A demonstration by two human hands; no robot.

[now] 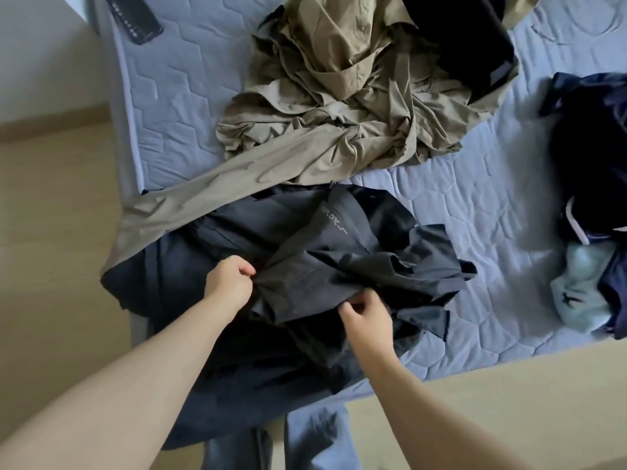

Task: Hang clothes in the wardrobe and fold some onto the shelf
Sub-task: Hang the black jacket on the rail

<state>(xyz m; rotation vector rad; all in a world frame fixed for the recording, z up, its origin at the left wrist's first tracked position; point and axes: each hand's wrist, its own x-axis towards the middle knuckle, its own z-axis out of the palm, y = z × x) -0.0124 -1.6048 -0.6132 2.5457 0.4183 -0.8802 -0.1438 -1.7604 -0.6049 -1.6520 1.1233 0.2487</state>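
A bed (458, 205) with a quilted blue mattress fills the scene. A crumpled khaki garment (339, 106) sprawls across its far middle, one long piece trailing to the near left edge. Just near of it, the dark garment (339, 252) lies rumpled at the bed's near edge, hanging over the side. A heap of dark clothes (590, 147) sits at the right, a pale blue piece (576, 293) beside it. The left hand (229, 283) and right hand (366, 313) both pinch folds of the dark garment, fingers curled into the cloth.
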